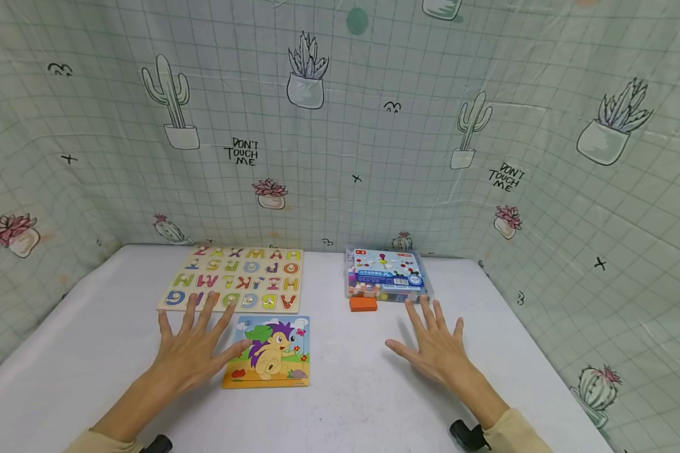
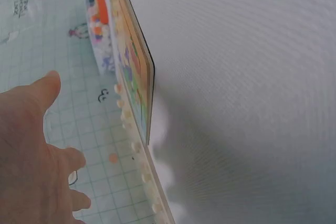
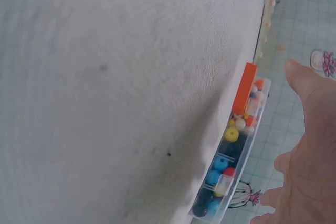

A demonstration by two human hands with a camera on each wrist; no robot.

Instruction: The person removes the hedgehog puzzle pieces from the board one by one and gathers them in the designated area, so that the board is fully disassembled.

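My left hand (image 1: pixel 189 352) is spread with straight fingers above the table, holding nothing. Its thumb overlaps the left edge of a hedgehog picture puzzle (image 1: pixel 272 355) in the head view, and its fingertips overlap the front edge of a wooden alphabet board (image 1: pixel 232 274). On the other side, my right hand (image 1: pixel 436 346) is also spread and holds nothing. Its fingertips are nearest a clear plastic case (image 1: pixel 386 274) of coloured balls with a printed sheet on top. An orange block (image 1: pixel 363 304) lies at the front of that case. In the right wrist view, coloured balls (image 3: pixel 220 163) show through the case's side.
A white cloth-covered table (image 1: pixel 345 409) carries everything. Behind and at both sides hangs a checked curtain (image 1: pixel 340 145) printed with potted cacti. A black wrist strap (image 1: pixel 468 435) shows at the right sleeve, and a black piece (image 1: pixel 157 444) at the left sleeve.
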